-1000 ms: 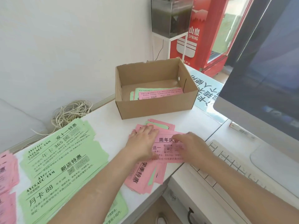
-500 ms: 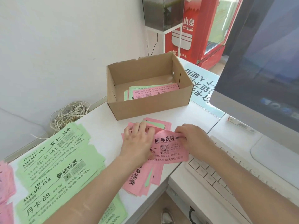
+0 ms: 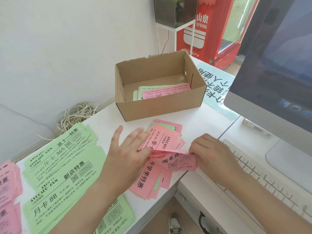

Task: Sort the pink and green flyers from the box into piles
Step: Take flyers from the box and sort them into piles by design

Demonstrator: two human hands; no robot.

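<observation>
An open cardboard box [image 3: 162, 105] stands at the back of the white desk, with pink and green flyers [image 3: 162, 92] lying in its bottom. In front of it lies a loose mixed heap of flyers [image 3: 166, 134], mostly pink. My right hand [image 3: 212, 156] pinches the top pink flyer [image 3: 179, 162] and peels it up off the heap. My left hand [image 3: 130, 152] rests on the heap's left side with fingers spread, its fingertips under the lifted sheet. Sorted green flyers [image 3: 64, 168] lie to the left, and a pink pile [image 3: 8, 183] sits at the far left edge.
A white keyboard [image 3: 263, 179] and a large monitor [image 3: 276, 68] fill the right side. A coil of pale string [image 3: 76, 114] lies by the wall. A blue-lettered sign [image 3: 214, 85] lies behind the box. The desk's front edge runs just below the heap.
My right hand has lifted and curled the top pink flyer, uncovering another pink flyer beneath. My left hand has spread its fingers and shifted slightly left.
</observation>
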